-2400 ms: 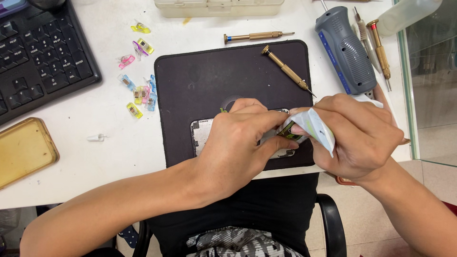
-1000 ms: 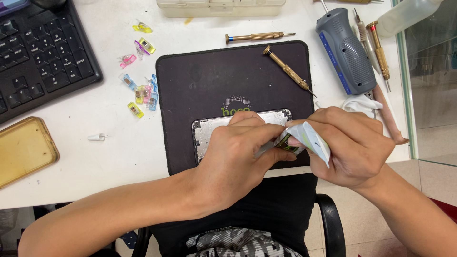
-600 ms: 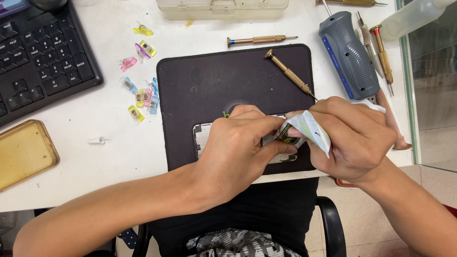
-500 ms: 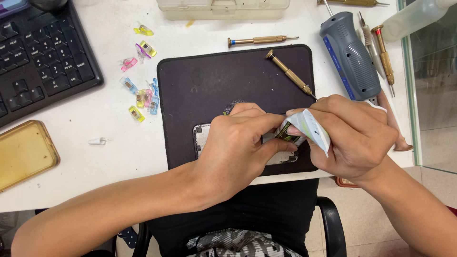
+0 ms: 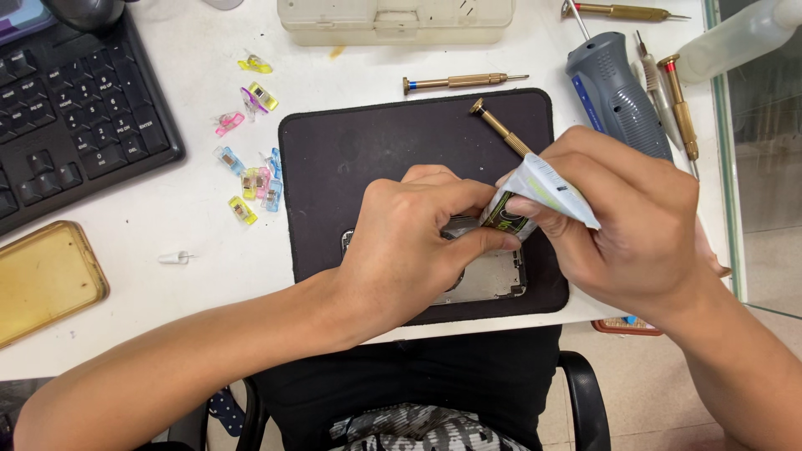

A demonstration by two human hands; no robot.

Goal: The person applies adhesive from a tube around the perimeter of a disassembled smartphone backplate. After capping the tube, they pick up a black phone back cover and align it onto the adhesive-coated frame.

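Together, both hands (image 5: pixel 518 234) around tube (image 5: pixel 535 194)

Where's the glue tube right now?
In the head view, the glue tube is pinched between the left hand and right hand, right of centre over the black mat, just above the phone frame.

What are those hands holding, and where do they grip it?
The right hand squeezes a small crumpled tube around its body; the left hand pinches its nozzle end, above an opened phone.
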